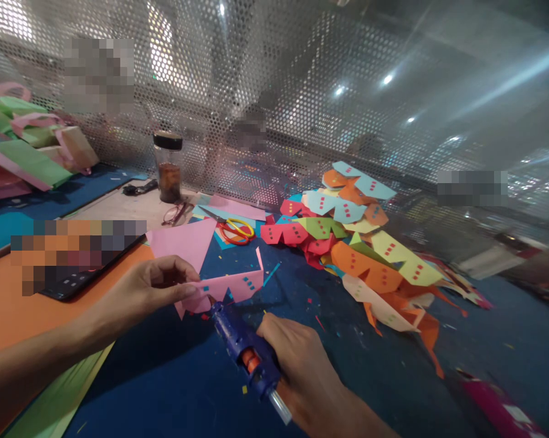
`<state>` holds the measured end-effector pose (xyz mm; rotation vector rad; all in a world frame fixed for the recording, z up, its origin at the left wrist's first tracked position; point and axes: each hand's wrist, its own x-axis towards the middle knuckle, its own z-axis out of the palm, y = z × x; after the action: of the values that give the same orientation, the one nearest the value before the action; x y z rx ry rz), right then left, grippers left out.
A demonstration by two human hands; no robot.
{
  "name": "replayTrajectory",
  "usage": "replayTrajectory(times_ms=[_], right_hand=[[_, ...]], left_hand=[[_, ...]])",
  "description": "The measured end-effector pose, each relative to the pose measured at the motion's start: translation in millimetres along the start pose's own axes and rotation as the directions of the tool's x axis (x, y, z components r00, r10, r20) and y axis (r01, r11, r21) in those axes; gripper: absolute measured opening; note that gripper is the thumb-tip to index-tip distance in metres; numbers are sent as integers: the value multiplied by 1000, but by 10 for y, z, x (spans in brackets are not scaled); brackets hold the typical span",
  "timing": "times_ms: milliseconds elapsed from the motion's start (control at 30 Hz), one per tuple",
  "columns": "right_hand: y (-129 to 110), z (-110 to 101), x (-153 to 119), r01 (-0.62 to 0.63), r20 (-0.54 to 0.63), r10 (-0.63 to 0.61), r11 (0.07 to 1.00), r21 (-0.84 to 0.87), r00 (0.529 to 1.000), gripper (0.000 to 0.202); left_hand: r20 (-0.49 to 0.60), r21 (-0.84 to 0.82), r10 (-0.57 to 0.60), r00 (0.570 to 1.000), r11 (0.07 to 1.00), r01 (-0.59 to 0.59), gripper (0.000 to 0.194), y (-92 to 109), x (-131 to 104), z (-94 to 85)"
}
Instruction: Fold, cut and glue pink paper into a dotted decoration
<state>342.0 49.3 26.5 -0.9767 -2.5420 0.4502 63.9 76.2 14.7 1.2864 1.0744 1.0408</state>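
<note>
My left hand (165,283) pinches the left end of a pink folded paper piece (238,286) that has small blue squares stuck on it. Wrapped round a blue glue gun (231,328), my right hand (297,353) holds it from the right side. The gun's nozzle meets the pink piece, or nearly so, just right of my left fingertips. A clear glue stick (280,406) pokes out of the gun's back end. Behind my left hand lies a flat pink sheet (187,240).
Scissors (238,231) lie beyond the pink piece. Folded coloured papers (366,267) are piled at the right. A phone (87,261) rests on orange paper (5,304) at the left. Further back stand a lidded jar (168,170) and a perforated metal screen (201,91).
</note>
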Motion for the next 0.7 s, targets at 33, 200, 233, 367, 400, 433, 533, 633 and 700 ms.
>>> replayTrajectory(times_ms=[33,200,233,367,400,433,533,633,700], right_hand=[[-2,-2,0,-3,6,3,1000,1,1000,17],[7,12,-11,1,8,-1,1000,-18,1000,16],[12,18,-13,6,1,-6,1000,-23,1000,16],[25,33,-13,22,-20,-23,999,-44,1000,17],[23,33,-11,24,-23,-25,999,-43,999,17],[20,30,-10,22,-21,-23,999,-39,1000,17],[9,24,-12,6,-6,-6,1000,-22,1000,16],[2,29,-17,2,-3,-2,1000,-24,1000,15],[0,33,-16,-3,-5,3,1000,-19,1000,15]], left_hand=[[6,-2,1,1000,1000,-1,23,-3,-1,0],[1,2,7,1000,1000,-7,23,-22,-1,-5],[-2,7,12,1000,1000,-12,23,-23,0,-6],[-7,15,9,1000,1000,-8,22,-11,-1,-5],[-10,14,8,1000,1000,-8,21,-6,0,-4],[-12,11,10,1000,1000,-10,21,-2,0,-3],[-2,2,10,1000,1000,-10,21,8,0,0],[19,-1,1,1000,1000,-1,22,6,-2,2],[28,-8,-3,1000,1000,3,23,-1,-4,2]])
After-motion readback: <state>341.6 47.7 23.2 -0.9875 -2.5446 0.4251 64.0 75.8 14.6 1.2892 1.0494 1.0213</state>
